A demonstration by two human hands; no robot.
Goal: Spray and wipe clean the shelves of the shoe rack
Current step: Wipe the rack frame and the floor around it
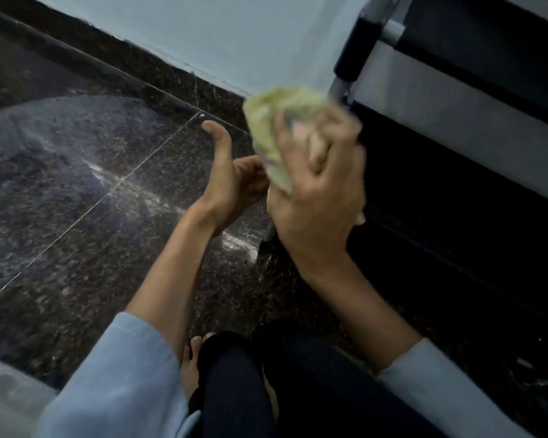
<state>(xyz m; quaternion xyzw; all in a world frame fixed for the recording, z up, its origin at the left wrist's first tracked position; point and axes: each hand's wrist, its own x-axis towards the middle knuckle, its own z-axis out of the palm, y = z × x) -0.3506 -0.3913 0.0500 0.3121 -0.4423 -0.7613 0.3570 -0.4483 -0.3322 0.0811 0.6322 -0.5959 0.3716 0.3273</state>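
The right hand (317, 197) has its fingers (301, 147) curled round a bunched yellow-green cloth (266, 121), held just left of the shoe rack (456, 99), whose dark shelves (487, 42) run off to the right. The left hand (231, 181), thumb up and fingers hidden behind the cloth, sits farther from the rack, so the right hand is better placed to wipe.

Cloth (276, 121): motion-blurred, partly wrapped in right hand (317, 197).
Shoe rack (456, 99): cut off at the right edge.
Left hand (231, 181) fingers: hidden behind cloth.
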